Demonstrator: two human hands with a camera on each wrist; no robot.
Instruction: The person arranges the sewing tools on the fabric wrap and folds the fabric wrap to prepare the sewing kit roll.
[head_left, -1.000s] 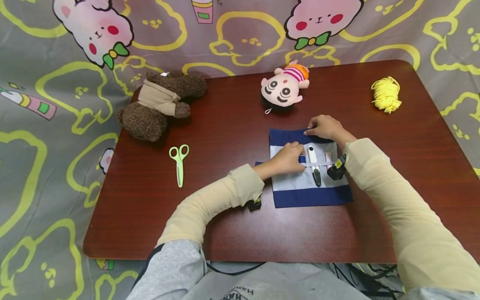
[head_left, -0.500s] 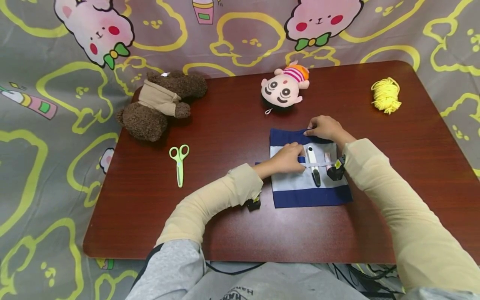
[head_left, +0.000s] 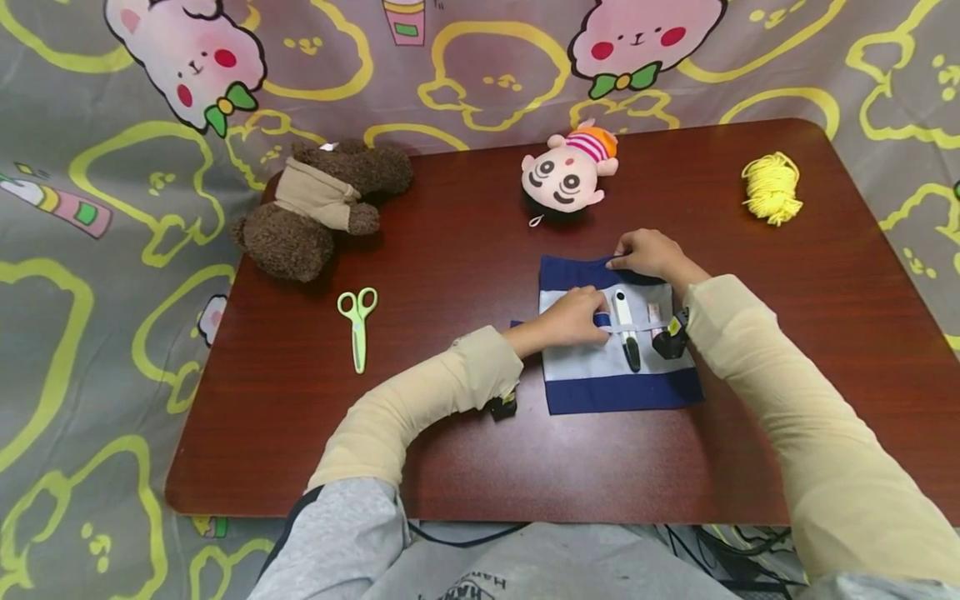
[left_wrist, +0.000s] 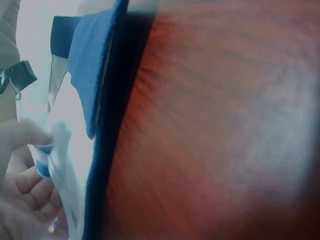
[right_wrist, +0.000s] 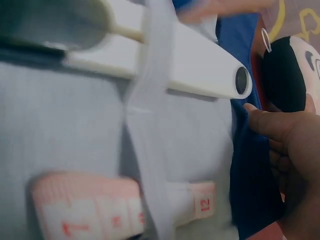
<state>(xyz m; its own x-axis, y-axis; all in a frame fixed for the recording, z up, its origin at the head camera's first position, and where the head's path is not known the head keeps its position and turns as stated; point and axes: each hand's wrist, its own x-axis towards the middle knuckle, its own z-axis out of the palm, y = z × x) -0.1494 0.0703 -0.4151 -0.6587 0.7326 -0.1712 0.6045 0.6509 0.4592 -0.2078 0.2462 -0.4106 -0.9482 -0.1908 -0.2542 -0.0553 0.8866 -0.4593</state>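
Note:
A navy and pale grey cloth organizer (head_left: 622,393) lies spread on the table with a thin white elastic strap (right_wrist: 152,105) across it. My left hand (head_left: 573,319) pinches the strap at its left part, beside a small blue item (left_wrist: 44,161) whose kind is hidden by the fingers. Under the strap sit a white-handled tool with a dark end (head_left: 624,321) and a coiled measuring tape (right_wrist: 100,210) with red numerals. At the far navy edge my right hand (head_left: 651,253) grips the cloth between thumb and fingers, as the right wrist view also shows.
Green scissors (head_left: 358,329) lie to the left. A brown teddy bear (head_left: 300,212) rests at the back left, a plush doll (head_left: 566,175) behind the organizer, and a yellow yarn skein (head_left: 773,190) at the back right of the table (head_left: 450,217).

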